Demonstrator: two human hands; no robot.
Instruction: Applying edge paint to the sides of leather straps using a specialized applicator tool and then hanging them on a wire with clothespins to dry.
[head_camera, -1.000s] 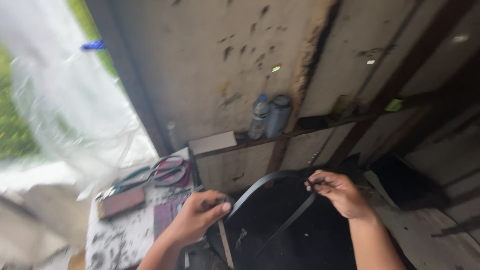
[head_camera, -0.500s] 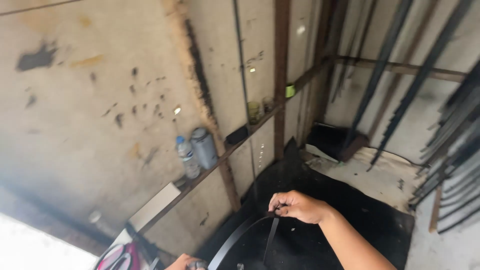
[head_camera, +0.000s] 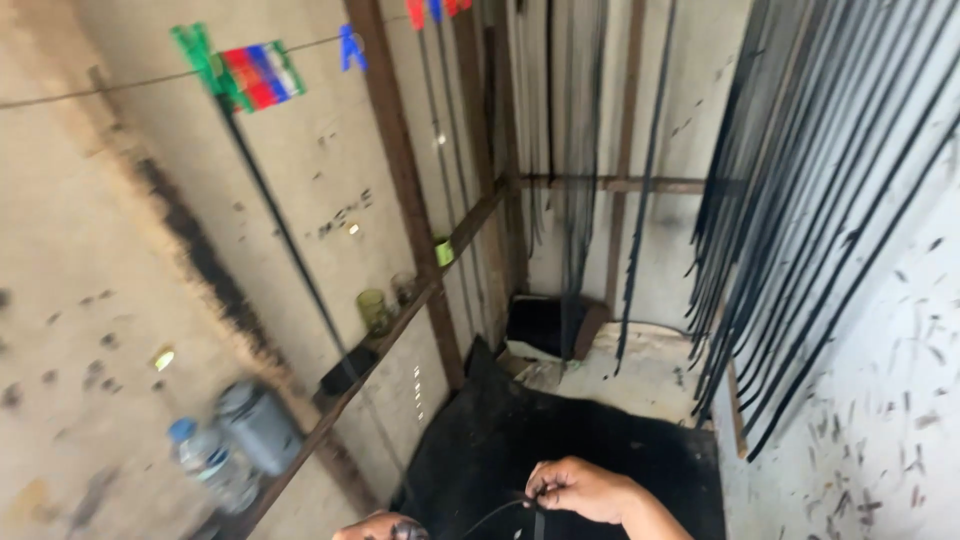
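Observation:
My right hand (head_camera: 580, 488) sits at the bottom middle of the head view, fingers pinched on a thin black rubber strip (head_camera: 500, 515) that curves down out of the frame. Only the knuckles of my left hand (head_camera: 380, 526) show at the bottom edge; it seems closed on the same strip, though the grip is mostly cut off. Both hands hover over a black rubber sheet (head_camera: 520, 440) that lies on the floor against the wall.
Many long black strips (head_camera: 800, 220) hang along the right wall and in the far corner. A wooden ledge (head_camera: 400, 320) on the left wall carries a plastic bottle (head_camera: 205, 460), a grey container (head_camera: 258, 425) and small glass jars (head_camera: 372, 310). Coloured clips (head_camera: 250, 72) hang on a line.
The view has swung up and to the right, away from the table. My hands have dropped to the bottom edge, and the right one keeps hold of the strip.

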